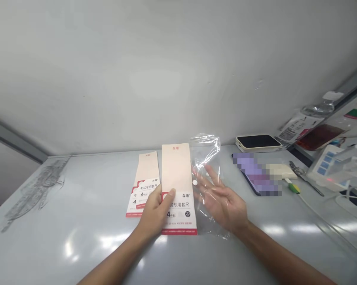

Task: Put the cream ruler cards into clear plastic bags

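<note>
My left hand point(156, 213) grips a cream and red printed paper card point(177, 170), its thumb across the front. The card stands upright, with Chinese print and a red strip along its bottom. At its right is a clear plastic pouch point(206, 152) with a white snap button. My right hand point(223, 206) supports this pouch, fingers spread behind the film and thumb bent at its right edge. Behind and left of my left hand, more cards of the same print point(145, 170) lie overlapping on the table.
On the grey table point(86, 198) at right lie a black-screened phone point(258, 141), a blurred-out purple phone-shaped item point(255, 174), small scissors-like metal tool point(307, 178) and a white cable point(327, 225). Bottles point(309, 116) lean at the far right. A pale wall point(154, 79) rises behind.
</note>
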The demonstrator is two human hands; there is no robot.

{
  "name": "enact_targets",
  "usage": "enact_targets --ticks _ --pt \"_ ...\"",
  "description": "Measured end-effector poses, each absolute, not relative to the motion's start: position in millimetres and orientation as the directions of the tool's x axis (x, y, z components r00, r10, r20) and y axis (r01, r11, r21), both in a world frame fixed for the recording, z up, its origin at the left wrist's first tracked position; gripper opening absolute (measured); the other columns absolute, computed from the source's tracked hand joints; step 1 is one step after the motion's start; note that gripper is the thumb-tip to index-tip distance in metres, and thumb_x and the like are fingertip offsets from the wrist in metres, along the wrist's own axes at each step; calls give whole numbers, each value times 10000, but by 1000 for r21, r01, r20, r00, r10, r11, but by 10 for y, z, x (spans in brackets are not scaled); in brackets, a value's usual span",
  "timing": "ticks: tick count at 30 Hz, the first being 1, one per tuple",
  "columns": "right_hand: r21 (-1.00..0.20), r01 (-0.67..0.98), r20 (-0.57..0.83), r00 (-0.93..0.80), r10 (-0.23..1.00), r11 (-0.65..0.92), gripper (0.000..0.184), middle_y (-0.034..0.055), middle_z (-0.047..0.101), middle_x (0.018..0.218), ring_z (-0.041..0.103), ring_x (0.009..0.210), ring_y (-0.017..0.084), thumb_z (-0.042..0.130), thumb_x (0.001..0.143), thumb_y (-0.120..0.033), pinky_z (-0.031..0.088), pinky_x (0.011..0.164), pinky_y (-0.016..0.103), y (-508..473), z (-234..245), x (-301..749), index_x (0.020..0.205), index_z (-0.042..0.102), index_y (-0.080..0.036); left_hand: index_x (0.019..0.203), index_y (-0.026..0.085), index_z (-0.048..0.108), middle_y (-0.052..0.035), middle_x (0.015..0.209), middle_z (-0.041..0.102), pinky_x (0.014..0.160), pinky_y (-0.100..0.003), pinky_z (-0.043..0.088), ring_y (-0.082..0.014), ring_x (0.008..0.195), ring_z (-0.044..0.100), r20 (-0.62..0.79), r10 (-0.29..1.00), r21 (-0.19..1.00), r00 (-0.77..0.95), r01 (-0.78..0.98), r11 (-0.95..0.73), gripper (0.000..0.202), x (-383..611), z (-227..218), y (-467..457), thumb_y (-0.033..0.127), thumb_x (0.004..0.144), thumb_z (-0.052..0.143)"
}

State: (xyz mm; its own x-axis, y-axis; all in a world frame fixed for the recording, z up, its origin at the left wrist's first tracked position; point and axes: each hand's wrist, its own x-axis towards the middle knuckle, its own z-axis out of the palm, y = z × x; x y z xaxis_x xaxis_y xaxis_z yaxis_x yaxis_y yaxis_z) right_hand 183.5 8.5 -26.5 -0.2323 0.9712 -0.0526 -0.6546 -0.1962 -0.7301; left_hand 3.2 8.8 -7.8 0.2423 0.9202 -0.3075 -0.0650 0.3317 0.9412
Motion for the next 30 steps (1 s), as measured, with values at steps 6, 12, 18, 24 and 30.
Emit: enact_targets --ticks 6,12,18,24,30 --pt "-732 -659 -58 -192 980 -172 551 -15 444 1363 402 1247 273 433 774 -273 382 967 510 75 -213 1834 1317 379 -350 1022 159 540 -45 729 657 513 -279 483 -165 565 611 -349 907 922 236 -86 377 378 29 -78 84 456 789 526" --pt "-744 -649 -17 -220 975 -159 541 -16 469 1342 417 1235 264 446 768 -267 357 976 520 94 -213 1843 1298 389 -362 874 160 550 -13 630 622 479 -245 459 -144 526 589 -338 913 924 230 -101 368 292 19 -72 84 438 783 543" --pt "-700 -682 -34 -264 964 -211 496 17 517 1298 428 1225 264 405 771 -219 345 976 536 105 -226 1853 1253 457 -322 952 168 551 -18 641 635 470 -262 462 -161 518 595 -337 914 929 228 -74 362 343 -26 -16 131 453 763 556" --pt "-672 -714 -77 -200 977 -200 506 39 567 1238 491 1167 287 409 765 -224 336 967 569 122 -161 1900 1259 453 -321 787 165 550 -12 611 616 466 -245 445 -152 506 587 -342 900 931 270 -30 363 260 -127 59 195 423 760 565" --pt "-736 -665 -70 -114 991 -128 570 22 548 1252 485 1171 304 424 747 -269 354 953 570 178 -106 1971 1307 378 -364 744 167 541 -11 601 604 453 -232 430 -148 507 580 -339 883 934 324 4 358 234 -224 106 206 399 765 562"
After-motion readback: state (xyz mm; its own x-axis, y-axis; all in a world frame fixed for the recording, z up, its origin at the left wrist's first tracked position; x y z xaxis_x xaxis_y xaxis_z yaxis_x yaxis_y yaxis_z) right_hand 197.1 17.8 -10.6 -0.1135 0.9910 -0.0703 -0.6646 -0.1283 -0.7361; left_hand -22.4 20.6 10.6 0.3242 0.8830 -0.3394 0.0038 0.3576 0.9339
